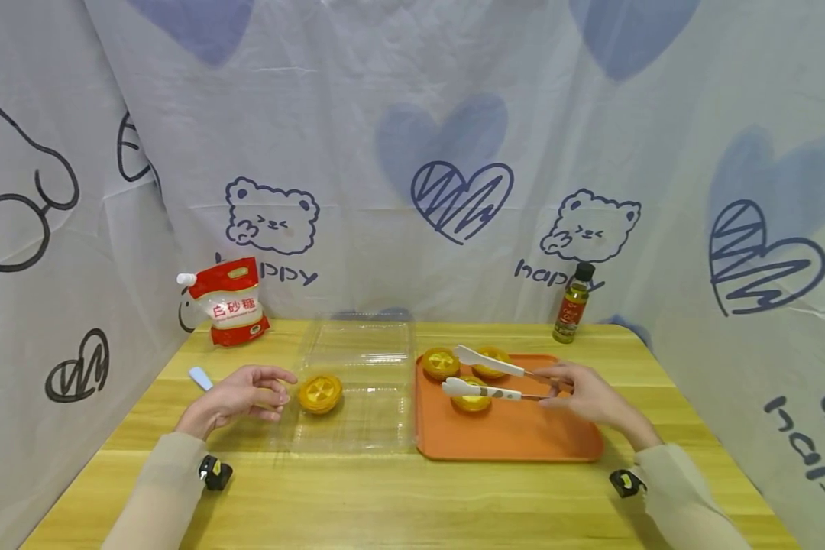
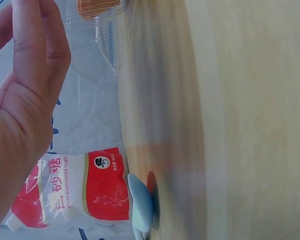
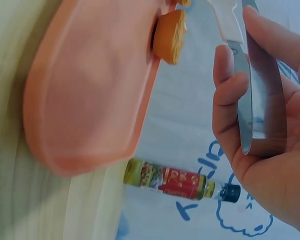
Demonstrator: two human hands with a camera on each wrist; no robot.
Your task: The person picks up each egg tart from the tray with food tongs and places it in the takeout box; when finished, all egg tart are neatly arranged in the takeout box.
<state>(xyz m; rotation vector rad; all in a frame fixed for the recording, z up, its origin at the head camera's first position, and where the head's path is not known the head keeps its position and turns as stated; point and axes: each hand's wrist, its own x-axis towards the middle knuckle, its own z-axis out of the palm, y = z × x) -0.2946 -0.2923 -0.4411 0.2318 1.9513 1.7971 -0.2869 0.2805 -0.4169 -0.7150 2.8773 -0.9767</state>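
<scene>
Nearest the camera, two sleeved forearms are laid on the wooden tabletop (image 1: 399, 504). The left hand (image 1: 237, 395) is rested at the left edge of an opened clear plastic container (image 1: 357, 389), its fingers loosely bent and closed on nothing; one egg tart (image 1: 319, 393) is seen inside that container, just beside the fingertips but apart from them. The right hand (image 1: 584, 393) is wrapped round the steel end of a pair of tongs (image 1: 484, 374), so its grip is clamped on the tool. The white tips of the tongs are held apart over the orange tray (image 1: 522, 435), the lower tip just above the nearest of three tarts (image 1: 470, 397) left on it; whether that tip is touching the pastry cannot be told.

The step in hand is judged to be the transfer of tarts from tray to container, with one placed and three to go. For the next move, the tips would need to be lowered astride the near tart and squeezed gently, since the crust is likely to crumble, while the light container is steadied by the left hand.

Farther back, a small white-blue object (image 1: 200, 377) is seen lying left of the left hand, a red-and-white sugar bag (image 1: 230, 302) is stood at the back left, and a small oil bottle (image 1: 573, 303) at the back right against the printed cloth.
</scene>
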